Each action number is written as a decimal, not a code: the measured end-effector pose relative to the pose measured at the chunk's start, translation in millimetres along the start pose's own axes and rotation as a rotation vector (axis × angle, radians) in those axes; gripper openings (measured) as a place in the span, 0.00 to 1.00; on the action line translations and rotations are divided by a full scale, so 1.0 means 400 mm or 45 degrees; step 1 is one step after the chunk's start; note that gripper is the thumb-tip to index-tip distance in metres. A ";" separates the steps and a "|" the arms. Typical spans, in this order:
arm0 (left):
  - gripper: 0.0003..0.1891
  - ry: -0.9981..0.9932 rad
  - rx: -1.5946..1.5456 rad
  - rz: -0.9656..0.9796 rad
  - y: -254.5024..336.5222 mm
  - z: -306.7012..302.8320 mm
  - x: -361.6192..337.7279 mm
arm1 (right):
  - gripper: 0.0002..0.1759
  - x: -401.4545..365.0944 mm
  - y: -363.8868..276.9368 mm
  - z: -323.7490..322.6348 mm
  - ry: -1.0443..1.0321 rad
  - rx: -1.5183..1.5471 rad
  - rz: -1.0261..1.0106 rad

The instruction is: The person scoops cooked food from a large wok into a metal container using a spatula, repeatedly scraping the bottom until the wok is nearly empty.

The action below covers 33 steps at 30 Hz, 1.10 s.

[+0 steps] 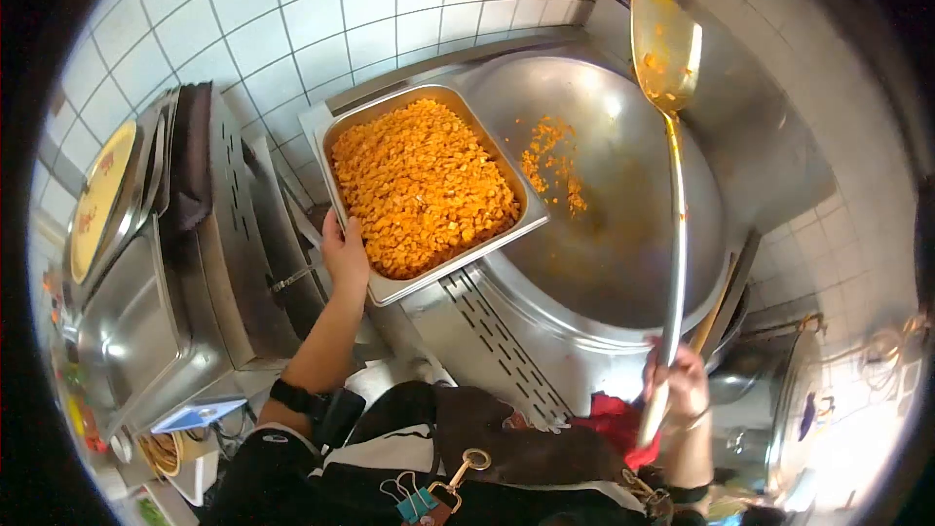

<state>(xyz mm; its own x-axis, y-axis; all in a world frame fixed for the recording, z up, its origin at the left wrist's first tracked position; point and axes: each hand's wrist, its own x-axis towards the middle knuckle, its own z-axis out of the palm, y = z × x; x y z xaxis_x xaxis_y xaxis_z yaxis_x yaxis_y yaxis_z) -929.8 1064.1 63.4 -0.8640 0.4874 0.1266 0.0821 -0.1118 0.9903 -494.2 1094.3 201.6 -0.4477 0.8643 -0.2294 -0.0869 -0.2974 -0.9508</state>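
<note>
My left hand [348, 255] grips the near left edge of a deep steel food pan [390, 289], thumb over its rim. Orange, diced cooked food [419, 185] heaps the pan almost to the top. The pan overlaps the left rim of a large steel wok [633, 234], where some orange bits [553, 161] cling to the inner wall. My right hand [679, 380] is wrapped round the handle of a long wok spatula [674, 234], held upright over the wok's right side. Orange scraps stick to its broad blade at the top.
A slotted steel ledge [506, 351] runs along the front of the wok. To the left stand a steel sink or basin [131, 321] and a yellow round board [102, 200]. A red cloth [616, 421] lies near my right hand. White tiles [321, 0] line the wall behind.
</note>
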 end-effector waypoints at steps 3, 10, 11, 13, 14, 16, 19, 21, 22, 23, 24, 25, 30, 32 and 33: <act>0.20 -0.022 0.064 0.027 -0.020 -0.012 0.010 | 0.16 0.038 -0.011 -0.182 0.480 -0.957 -0.071; 0.17 -0.110 -0.018 0.020 0.012 -0.018 0.003 | 0.19 0.145 -0.038 -0.364 0.580 -1.935 0.201; 0.17 -0.122 0.046 0.003 0.005 -0.023 0.003 | 0.18 0.167 -0.017 -0.417 0.518 -2.116 0.161; 0.17 -0.093 0.003 0.013 -0.004 -0.022 0.000 | 0.17 0.204 -0.022 -0.446 0.471 -2.275 0.138; 0.18 -0.037 -0.043 0.016 -0.007 -0.020 0.003 | 0.16 0.223 -0.043 -0.447 0.403 -2.280 0.331; 0.18 -0.072 0.016 0.027 0.016 -0.016 -0.006 | 0.15 0.257 -0.089 -0.451 0.342 -2.267 0.532; 0.18 -0.106 0.044 -0.029 0.046 -0.015 -0.020 | 0.13 0.332 -0.122 -0.480 0.250 -2.199 0.755; 0.19 -0.130 -0.055 -0.075 0.076 0.003 -0.033 | 0.12 0.384 -0.112 -0.532 0.317 -2.021 1.188; 0.19 -0.131 -0.048 -0.085 0.071 0.000 -0.029 | 0.12 0.405 -0.097 -0.550 0.310 -2.022 1.200; 0.20 -0.129 -0.055 -0.112 0.060 -0.012 -0.027 | 0.12 0.434 -0.076 -0.571 0.335 -1.880 1.188; 0.20 -0.127 -0.063 -0.135 0.050 -0.022 -0.025 | 0.13 0.467 -0.047 -0.598 0.359 -1.738 1.171; 0.20 -0.074 0.041 -0.127 0.049 -0.024 -0.022 | 0.13 0.517 0.018 -0.650 0.163 -1.894 1.008; 0.20 -0.113 -0.018 -0.087 0.061 -0.015 -0.028 | 0.17 0.750 0.236 -0.511 0.458 -1.402 0.849; 0.20 -0.118 0.139 -0.113 0.066 -0.019 -0.023 | 0.16 0.871 0.319 -0.466 0.453 -1.359 0.693; 0.20 -0.112 0.141 -0.096 0.062 -0.025 -0.023 | 0.16 0.951 0.413 -0.482 0.445 -1.309 0.537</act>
<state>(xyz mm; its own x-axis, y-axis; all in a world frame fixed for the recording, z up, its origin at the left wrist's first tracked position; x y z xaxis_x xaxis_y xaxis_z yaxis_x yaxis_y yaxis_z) -924.8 1048.2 86.1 -0.8232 0.5655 0.0515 0.0770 0.0214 0.9968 -507.5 1452.2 -82.8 0.0148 0.8876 -0.4605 0.8449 -0.2573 -0.4689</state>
